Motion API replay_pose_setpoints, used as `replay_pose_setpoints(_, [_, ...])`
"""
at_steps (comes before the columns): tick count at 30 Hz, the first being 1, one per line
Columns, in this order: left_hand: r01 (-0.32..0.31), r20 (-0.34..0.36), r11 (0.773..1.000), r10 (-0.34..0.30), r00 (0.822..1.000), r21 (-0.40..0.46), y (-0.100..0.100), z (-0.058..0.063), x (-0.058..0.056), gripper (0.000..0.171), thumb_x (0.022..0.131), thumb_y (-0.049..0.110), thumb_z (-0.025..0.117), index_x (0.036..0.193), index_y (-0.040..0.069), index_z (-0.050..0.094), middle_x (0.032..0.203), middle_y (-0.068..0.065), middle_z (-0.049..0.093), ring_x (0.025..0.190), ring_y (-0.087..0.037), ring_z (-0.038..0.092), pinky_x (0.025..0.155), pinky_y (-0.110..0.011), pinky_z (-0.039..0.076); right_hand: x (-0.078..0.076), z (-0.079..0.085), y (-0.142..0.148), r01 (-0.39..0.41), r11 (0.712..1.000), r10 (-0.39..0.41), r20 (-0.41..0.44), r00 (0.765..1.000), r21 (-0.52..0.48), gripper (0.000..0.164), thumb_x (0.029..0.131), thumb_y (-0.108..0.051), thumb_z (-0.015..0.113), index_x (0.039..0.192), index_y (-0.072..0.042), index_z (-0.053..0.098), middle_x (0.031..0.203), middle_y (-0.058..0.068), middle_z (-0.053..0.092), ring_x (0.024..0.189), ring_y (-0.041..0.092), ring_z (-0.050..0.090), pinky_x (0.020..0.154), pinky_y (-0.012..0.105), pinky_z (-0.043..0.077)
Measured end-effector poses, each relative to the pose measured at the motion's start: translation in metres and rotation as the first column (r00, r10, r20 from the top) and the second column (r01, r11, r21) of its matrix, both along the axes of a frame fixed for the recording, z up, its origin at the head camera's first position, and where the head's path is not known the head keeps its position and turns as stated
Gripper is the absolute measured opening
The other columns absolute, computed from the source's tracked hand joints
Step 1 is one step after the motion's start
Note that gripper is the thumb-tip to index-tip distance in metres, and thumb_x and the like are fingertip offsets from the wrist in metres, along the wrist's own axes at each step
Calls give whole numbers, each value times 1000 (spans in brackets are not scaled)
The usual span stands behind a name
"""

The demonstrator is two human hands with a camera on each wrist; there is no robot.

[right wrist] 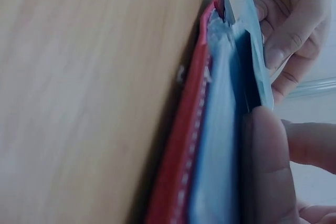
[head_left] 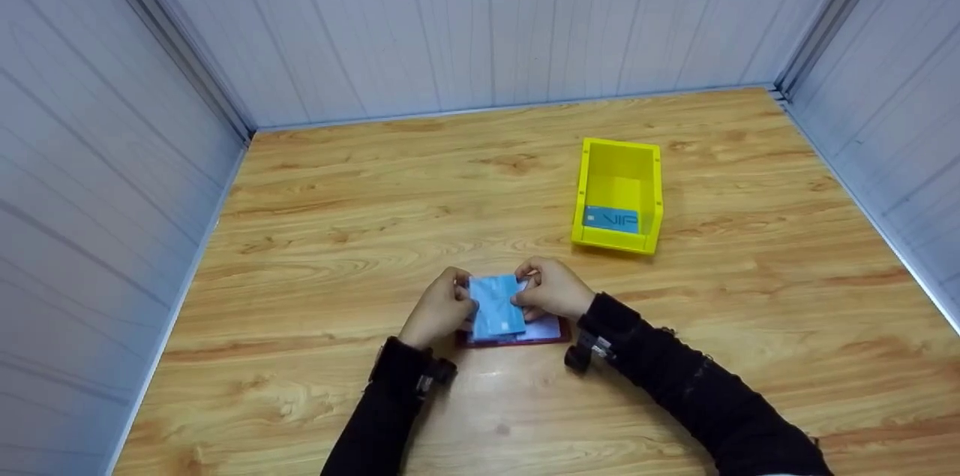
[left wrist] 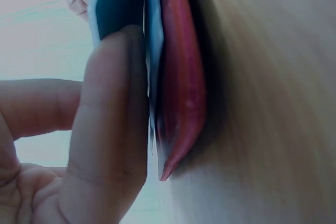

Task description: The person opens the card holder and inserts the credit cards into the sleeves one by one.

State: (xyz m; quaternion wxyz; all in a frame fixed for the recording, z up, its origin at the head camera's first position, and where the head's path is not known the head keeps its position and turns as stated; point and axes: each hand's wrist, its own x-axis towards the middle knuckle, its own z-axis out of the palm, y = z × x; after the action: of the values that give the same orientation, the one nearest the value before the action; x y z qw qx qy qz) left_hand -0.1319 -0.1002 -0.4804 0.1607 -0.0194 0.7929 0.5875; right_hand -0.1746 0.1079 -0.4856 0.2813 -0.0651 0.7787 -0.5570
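Note:
A light blue card (head_left: 496, 302) with a small pale square near its lower edge is held between both hands, its surface glossy and uneven. My left hand (head_left: 444, 305) pinches it along the left edge, thumb on the near side. On the right edge my right hand (head_left: 553, 288) pinches it between thumb and curled fingers. Directly beneath, a red card holder (right wrist: 189, 124) with white stitching lies on the table, partly covered by the card and hands. Bluish clear sleeves (right wrist: 218, 124) lie within the holder, close under the raised card.
A yellow bin (head_left: 585, 183) stands beyond the right hand, its low front facing the person. Inside lies a blue card (head_left: 611, 219) marked VIP. White panel walls (head_left: 480, 25) border the wooden table (head_left: 337, 236) at the back and both sides.

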Motion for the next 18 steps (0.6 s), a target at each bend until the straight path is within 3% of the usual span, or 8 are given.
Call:
replay_pose_setpoints(9, [-2,-4,1000,2,1000,-12,1,-1,-2,38,87,-6,53,124,-6,45,81,-5,50,65,-16,57,58,-30,56,3,4,-4,35,999,-35,6,999,13,27,82,1,70,104,5,55,67,3,60,51,9,60,53,22,55])
replay_pose_setpoints(13, [-7,-1,1000,7,1000,-27,1,0,-2,38,87,-6,54,124,-6,45,81,-5,50,65,-16,57,58,-30,56,4,3,-4,3,1000,-3,-6,1000,7,17,85,0,68,95,4,55,68,4,61,51,9,61,52,22,55])
replay_pose_setpoints(18, [1,2,1000,-1,1000,-21,0,0,-1,40,88,-5,54,127,-6,44,82,-5,51,69,-17,58,60,-30,57,6,3,-4,-47,999,48,-26,999,24,13,89,-2,65,94,3,54,66,4,60,50,9,61,50,23,54])
